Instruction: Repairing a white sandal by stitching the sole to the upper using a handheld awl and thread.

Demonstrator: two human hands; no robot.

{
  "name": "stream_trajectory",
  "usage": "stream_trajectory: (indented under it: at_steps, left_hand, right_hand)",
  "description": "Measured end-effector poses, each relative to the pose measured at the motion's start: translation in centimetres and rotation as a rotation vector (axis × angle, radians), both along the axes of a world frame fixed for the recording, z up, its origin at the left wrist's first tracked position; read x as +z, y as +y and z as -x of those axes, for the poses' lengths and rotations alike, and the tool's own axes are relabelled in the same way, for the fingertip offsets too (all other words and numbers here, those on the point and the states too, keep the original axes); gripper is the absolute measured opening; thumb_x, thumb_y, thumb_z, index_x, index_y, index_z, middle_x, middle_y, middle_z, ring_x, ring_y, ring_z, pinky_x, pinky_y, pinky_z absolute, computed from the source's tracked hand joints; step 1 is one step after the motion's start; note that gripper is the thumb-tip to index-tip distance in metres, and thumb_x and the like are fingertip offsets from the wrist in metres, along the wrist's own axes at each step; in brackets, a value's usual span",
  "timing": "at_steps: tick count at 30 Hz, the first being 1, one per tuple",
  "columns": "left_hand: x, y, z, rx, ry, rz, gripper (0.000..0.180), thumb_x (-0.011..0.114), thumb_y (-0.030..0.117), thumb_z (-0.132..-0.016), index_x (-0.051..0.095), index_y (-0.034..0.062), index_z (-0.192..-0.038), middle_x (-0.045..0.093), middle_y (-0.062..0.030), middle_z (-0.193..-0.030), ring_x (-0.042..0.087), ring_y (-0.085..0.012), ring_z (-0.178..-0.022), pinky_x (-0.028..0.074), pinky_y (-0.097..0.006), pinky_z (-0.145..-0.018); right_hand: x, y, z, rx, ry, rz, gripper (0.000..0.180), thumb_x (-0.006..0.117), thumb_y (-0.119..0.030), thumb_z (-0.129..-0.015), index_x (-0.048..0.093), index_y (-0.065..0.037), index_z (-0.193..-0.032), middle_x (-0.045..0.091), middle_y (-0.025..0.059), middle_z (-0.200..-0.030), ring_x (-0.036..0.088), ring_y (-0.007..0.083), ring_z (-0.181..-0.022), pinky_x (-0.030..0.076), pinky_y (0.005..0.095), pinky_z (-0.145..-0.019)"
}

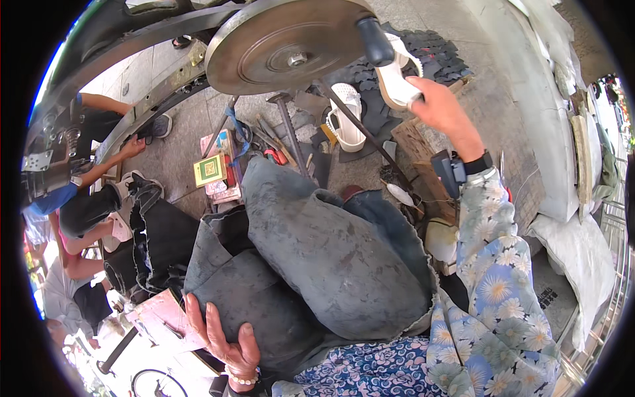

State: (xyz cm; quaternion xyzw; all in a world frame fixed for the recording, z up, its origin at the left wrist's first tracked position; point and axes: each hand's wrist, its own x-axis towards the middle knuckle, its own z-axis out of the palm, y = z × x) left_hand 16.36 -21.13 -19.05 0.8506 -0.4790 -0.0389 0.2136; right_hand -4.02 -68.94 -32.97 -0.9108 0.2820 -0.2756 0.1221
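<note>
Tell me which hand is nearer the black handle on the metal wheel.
Right. The right hand, holding a white sandal, is pictured below and right of the black handle; the left hand rests far lower left on the grey apron.

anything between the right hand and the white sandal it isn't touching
Yes, in this view: a diagonal metal leg crosses in front of that white sandal, partly between it and the right hand.
</note>
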Motion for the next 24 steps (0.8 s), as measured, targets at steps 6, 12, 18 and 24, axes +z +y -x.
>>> stream_trajectory:
  at_steps: [6,12,18,24]
  left_hand:
    - [0.8,0.7,0.1,0.035,-0.029,-0.084,0.057,0.053,0.027,-0.083,0.040,0.0048,-0.133,0.032,-0.0291,-0.140,0.032,-0.0463,-0.128,0.024,-0.059,-0.104]
    - [1.0,0.2,-0.1,0.029,-0.014,-0.106,0.058,0.054,0.028,-0.081,0.039,0.0077,-0.134,0.032,-0.0294,-0.139,0.033,-0.0459,-0.127,0.024,-0.059,-0.103]
    - [0.2,1.0,0.1,0.045,0.021,-0.008,0.059,0.057,0.025,-0.079,0.042,0.0065,-0.133,0.032,-0.0293,-0.139,0.033,-0.0465,-0.128,0.026,-0.057,-0.104]
    - [0.0,1.1,0.2,-0.008,0.021,0.130,0.061,0.063,0.013,-0.076,0.044,0.0037,-0.132,0.034,-0.0253,-0.140,0.032,-0.0464,-0.128,0.027,-0.055,-0.104]
  right_hand:
    - [-1.5,10.9,-5.8,0.325,0.338,-0.854,0.034,0.065,-0.017,-0.073,0.060,-0.001,-0.103,0.061,0.0189,-0.100,0.060,0.0341,-0.091,0.049,0.0423,-0.077]
    - [-16.2,12.3,-7.5,-0.137,0.434,-0.584,0.034,0.063,-0.014,-0.071,0.061,-0.003,-0.103,0.060,0.0199,-0.106,0.058,0.0365,-0.098,0.049,0.0443,-0.079]
    - [-12.1,11.2,-8.8,-0.125,0.349,-0.896,0.019,0.064,-0.015,-0.072,0.064,-0.002,-0.085,0.064,0.0145,-0.078,0.063,0.0326,-0.070,0.049,0.0398,-0.064]
    - [-1.1,13.6,-7.1,-0.105,-0.304,-1.813,0.016,0.064,-0.015,-0.080,0.064,-0.003,-0.091,0.063,0.0014,-0.074,0.053,0.0098,-0.052,0.043,0.0251,-0.052]
